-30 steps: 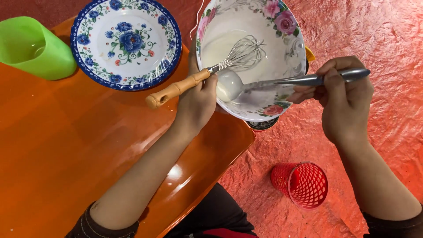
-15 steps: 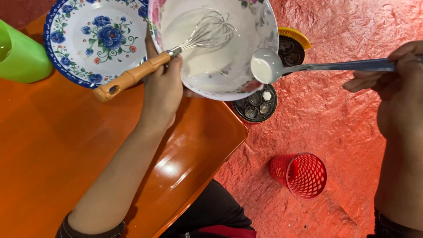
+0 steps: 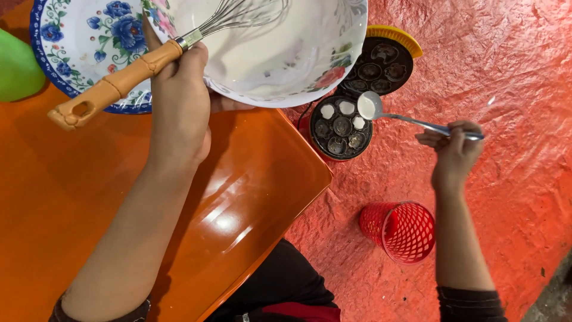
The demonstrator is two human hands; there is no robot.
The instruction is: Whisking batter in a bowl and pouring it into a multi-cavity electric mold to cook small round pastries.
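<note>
Orange low table (image 3: 71,214) fills the left half of the head view, glossy, sitting on a crinkled red-orange floor mat (image 3: 512,71). Left hand (image 3: 179,101) is at the table's far edge, fingers clenched around the rim of a white floral bowl (image 3: 310,65) and pinning the tan handle of a whisk (image 3: 119,83) against it; whisk wires lie inside the bowl in a thin white batter film. Bowl is tilted, overhanging the table edge toward the mat. Behind it, a blue-flowered plate (image 3: 65,42) rests flat on the table, partly covered by bowl and whisk handle. Green cup (image 3: 18,68) is at the left frame edge, just beside the plate. Right hand (image 3: 456,146) is out over the mat, well apart from the table, pinching the end of a metal ladle (image 3: 381,110) by its handle; ladle cup holds white batter and hovers above the rim of the black round mould pan (image 3: 342,128). Pan sits on the mat just beside the table corner; three cavities show white batter, the rest are dark. Its hinged lid (image 3: 381,59) stands open behind it, yellow trim on the far edge, partly hidden under the bowl. Red mesh basket (image 3: 405,229) is on the mat near the right forearm, touching nothing. Dark sleeves at both wrists; dark clothing shows below the table edge.
</note>
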